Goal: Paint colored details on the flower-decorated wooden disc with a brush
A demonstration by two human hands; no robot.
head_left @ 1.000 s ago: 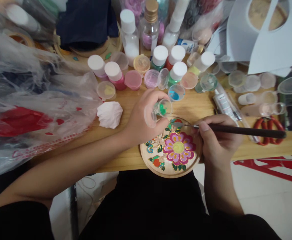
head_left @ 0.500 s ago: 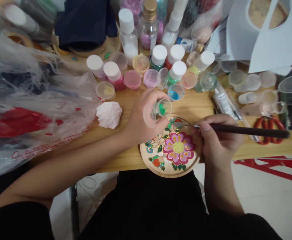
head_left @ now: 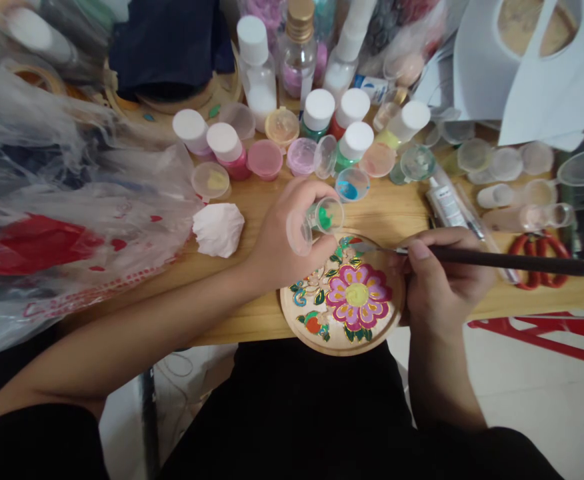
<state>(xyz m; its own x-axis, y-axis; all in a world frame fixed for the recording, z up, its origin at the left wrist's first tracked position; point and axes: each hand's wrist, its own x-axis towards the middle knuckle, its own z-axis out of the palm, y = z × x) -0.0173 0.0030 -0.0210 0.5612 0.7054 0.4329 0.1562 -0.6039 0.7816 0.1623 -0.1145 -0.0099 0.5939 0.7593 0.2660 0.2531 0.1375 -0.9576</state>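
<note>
A small clear cup of green paint (head_left: 329, 216), its lid flipped open, is held in the fingers of my left hand (head_left: 289, 237). My right hand (head_left: 445, 273) pinches a dark-handled tool (head_left: 502, 260) with a thin metal tip. That tip is over the upper part of a round wooden plaque (head_left: 317, 340), near green leaves and a red spot. A pink and magenta flower (head_left: 359, 297) with a yellow centre fills the plaque's middle. The plaque's lower edge overhangs the table edge, above my lap.
White-capped bottles (head_left: 319, 113) and open paint cups (head_left: 352, 185) line the back. A crumpled white tissue (head_left: 219, 230) lies left, beside plastic bags (head_left: 97, 220). Red-handled scissors (head_left: 537, 260), a white tube (head_left: 445, 203) and paper sheets (head_left: 557, 80) are on the right.
My right hand and the tool have shifted slightly to the right, and the tip has drawn back a little. My left hand and the green cup look unmoved.
</note>
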